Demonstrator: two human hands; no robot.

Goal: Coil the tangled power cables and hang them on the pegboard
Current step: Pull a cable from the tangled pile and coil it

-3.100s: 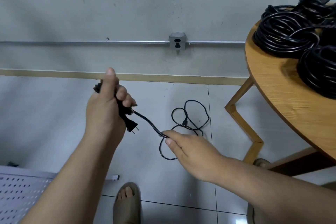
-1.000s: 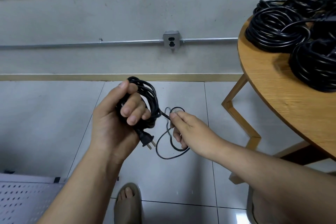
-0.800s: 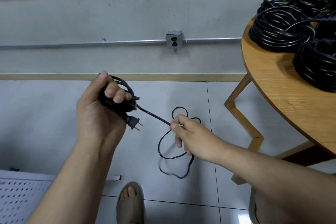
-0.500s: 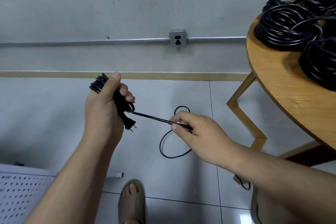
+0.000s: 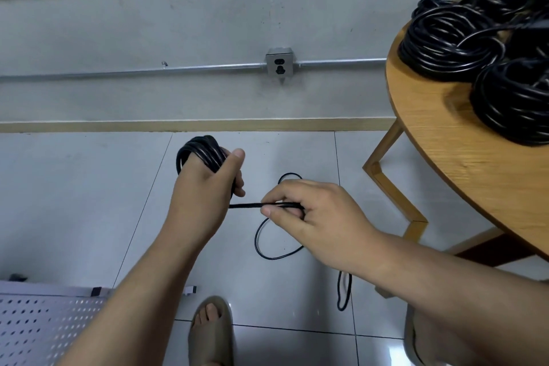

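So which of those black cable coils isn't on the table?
The small coil gripped in the left hand, its tail pinched by the right hand. The other coils lie on the round table.

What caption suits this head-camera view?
Left hand grips a coiled black cable while right hand pinches its loose strand.
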